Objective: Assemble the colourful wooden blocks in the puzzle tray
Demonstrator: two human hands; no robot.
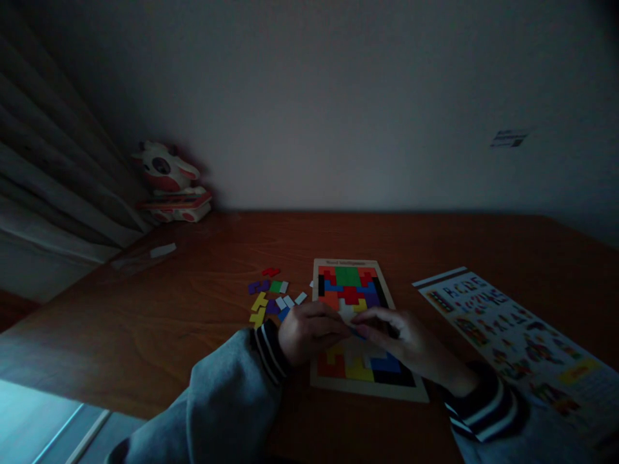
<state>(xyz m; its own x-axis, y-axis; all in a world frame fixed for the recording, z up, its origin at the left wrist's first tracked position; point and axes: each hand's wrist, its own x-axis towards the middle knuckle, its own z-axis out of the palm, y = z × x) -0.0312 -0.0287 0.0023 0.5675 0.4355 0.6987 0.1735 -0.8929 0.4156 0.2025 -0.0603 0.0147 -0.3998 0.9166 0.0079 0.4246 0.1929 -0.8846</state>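
Note:
A wooden puzzle board (370, 390) lies on the table in front of me, its tray largely filled with coloured block pieces. Over its middle my two hands meet. My right hand (403, 338) pinches a small dark blue puzzle piece (358, 333) between thumb and fingers. From the other side, the closed fingertips of my left hand (313, 331) hold the same piece; most of it is hidden by fingers. Left of the board lie several loose pieces, among them a red one (271, 272), a purple one (259, 287), yellow ones (259, 300) and white ones (289, 301).
A printed sheet (512, 335) with colourful pictures lies on the wooden table (203, 309), right of the board. A cow-shaped toy (169, 183) stands at the back left by a curtain (53, 161). Behind the table rises a wall (358, 116).

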